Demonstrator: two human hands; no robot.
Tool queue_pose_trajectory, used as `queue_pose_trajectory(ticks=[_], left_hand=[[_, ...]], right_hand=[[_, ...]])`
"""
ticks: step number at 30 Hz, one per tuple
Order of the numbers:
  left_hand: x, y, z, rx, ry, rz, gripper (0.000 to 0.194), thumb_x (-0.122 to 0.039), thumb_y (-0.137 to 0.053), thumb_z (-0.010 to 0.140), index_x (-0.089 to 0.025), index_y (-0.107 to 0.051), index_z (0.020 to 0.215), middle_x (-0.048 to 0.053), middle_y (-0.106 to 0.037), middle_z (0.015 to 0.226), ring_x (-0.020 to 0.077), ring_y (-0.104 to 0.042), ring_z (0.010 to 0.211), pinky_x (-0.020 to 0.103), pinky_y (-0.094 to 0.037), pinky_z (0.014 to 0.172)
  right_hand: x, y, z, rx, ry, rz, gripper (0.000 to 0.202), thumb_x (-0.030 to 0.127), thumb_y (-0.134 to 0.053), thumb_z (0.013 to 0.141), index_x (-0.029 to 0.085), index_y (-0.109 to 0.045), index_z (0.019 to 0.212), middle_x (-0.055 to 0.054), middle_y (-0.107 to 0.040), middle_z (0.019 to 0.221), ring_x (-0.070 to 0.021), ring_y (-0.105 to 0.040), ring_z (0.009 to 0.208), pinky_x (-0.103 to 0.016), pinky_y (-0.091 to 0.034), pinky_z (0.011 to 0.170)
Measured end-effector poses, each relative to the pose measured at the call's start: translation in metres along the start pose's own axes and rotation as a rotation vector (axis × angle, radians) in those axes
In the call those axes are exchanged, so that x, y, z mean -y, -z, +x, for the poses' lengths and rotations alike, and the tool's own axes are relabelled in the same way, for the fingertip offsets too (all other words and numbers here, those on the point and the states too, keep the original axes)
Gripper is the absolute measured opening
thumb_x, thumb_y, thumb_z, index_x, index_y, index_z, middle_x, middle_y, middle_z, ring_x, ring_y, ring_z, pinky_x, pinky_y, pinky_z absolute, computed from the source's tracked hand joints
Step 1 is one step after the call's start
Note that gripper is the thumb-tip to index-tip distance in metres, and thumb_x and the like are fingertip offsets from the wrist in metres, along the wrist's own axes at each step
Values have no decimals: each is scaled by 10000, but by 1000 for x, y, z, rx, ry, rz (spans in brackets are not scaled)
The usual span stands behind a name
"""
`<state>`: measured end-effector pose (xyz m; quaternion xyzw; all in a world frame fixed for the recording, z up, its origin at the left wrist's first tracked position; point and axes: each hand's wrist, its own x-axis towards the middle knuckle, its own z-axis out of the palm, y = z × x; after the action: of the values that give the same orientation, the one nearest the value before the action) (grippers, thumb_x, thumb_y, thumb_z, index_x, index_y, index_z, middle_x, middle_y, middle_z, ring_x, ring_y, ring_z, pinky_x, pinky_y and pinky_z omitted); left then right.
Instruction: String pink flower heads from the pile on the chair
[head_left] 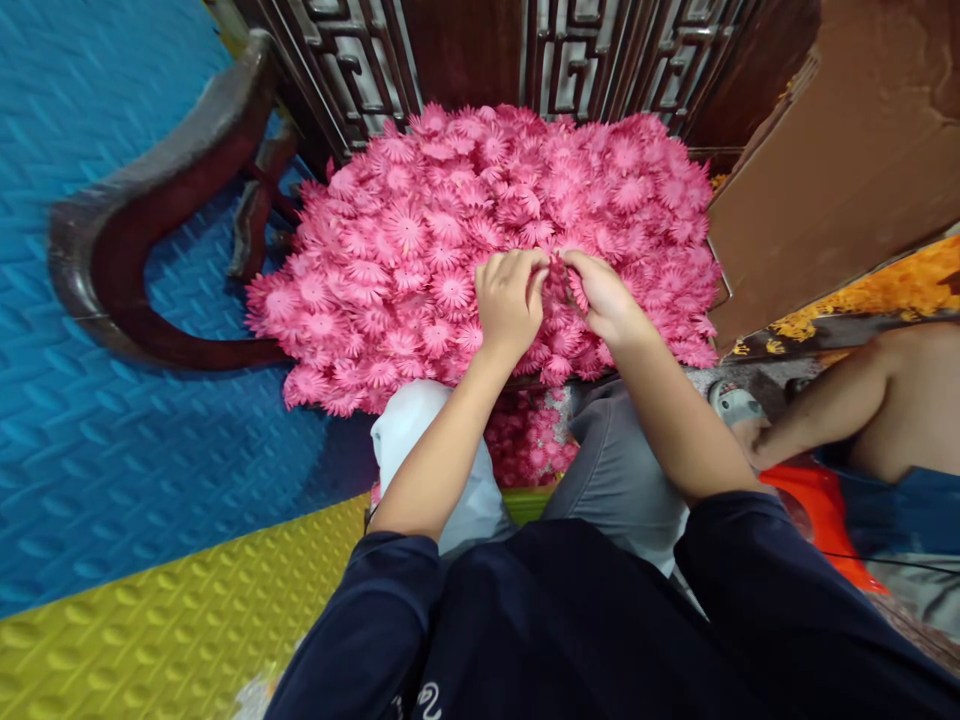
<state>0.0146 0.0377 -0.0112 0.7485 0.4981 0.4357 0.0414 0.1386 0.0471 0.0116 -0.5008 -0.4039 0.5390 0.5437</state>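
A broad heap of pink artificial flowers [405, 230] lies in front of me, spread from the wooden armrest on the left to the brown board on the right. Over the middle of the heap, my left hand [511, 300] is closed, its fingertips bent toward the thumb; what it pinches, if anything, is too small to name. Just to its right, my right hand [600, 292] is closed on a pink flower [577, 288] held by the thumb and fingers. The two hands are close together, with a small gap between them.
A dark curved wooden armrest [112, 250] stands at left over blue matting [45, 420]. Carved dark panels [480, 60] rise behind the heap. A large brown board [840, 170] leans at right, near orange flowers [892, 285] and another person's bare leg [832, 400].
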Motion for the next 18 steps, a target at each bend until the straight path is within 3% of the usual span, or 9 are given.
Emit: queue_pose_trajectory(ticks=[6,10,13,18], left_hand=[[-1,2,0,93,-55,1,305,-428,-401,899,-252,-574,1078,74,-629,1051,251,-546,1033,418,-385,912],[0,1,1,109,-31,-13,218,-393,-497,862,-240,-599,979,71,-622,1043,265,-534,1045,433,-380,919],[1,1,2,103,-9,-19,143,-322,-493,871,-228,-600,878,59,-628,1002,258,-536,1034,428,-376,909],[0,2,2,92,29,-30,185,-326,-435,902,-229,-592,884,48,-640,960,233,-540,1025,395,-363,917]], right_hand=[[-1,0,-2,24,-39,70,85,287,-618,712,203,-610,721,41,-673,759,-100,-627,778,-232,-501,740],[-4,2,0,15,-47,66,123,320,-634,707,204,-593,710,38,-666,721,-107,-612,721,-245,-502,695],[-5,2,3,38,-34,57,138,323,-646,693,194,-598,708,30,-676,738,-112,-620,764,-253,-503,754],[-4,2,3,14,-39,63,140,310,-649,686,182,-595,709,36,-664,723,-108,-624,786,-249,-495,795]])
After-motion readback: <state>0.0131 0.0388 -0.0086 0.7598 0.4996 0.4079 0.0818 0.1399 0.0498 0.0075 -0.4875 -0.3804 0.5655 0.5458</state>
